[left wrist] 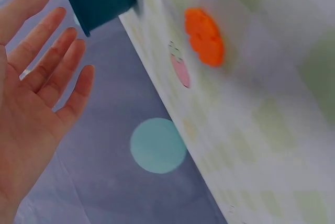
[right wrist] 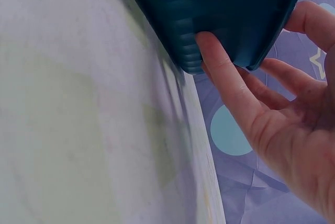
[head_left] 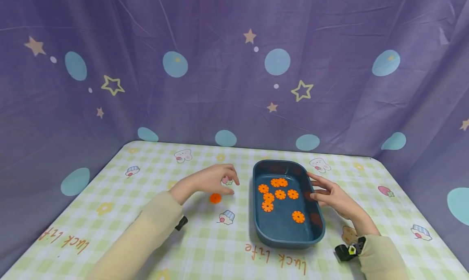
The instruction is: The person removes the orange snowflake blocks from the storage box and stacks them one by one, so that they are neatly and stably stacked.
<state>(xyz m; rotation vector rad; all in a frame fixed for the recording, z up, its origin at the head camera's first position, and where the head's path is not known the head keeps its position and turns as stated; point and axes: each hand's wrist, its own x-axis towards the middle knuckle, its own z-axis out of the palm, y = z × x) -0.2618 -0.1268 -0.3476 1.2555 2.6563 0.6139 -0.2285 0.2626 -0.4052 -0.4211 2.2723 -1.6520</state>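
Observation:
My left hand [head_left: 216, 180] hovers left of the tub with fingers loosely bent and nothing between them. Just below it on the cloth lies an orange notched plastic disc [head_left: 215, 198], which also shows in the left wrist view beyond the spread fingers. With thumb at the rim and fingers against the outer wall, my right hand [head_left: 338, 196] holds the right side of the dark blue tub [head_left: 289, 235]. One finger presses low on the tub's wall in the right wrist view. Several similar orange discs [head_left: 280, 194] lie scattered on the tub's floor.
A green checked tablecloth [head_left: 198, 247] with printed cakes, rabbits and lettering covers the table. Behind and at both sides hangs a purple curtain [head_left: 220, 88] with stars and blue dots. A black wrist strap [head_left: 349, 250] is on the right wrist.

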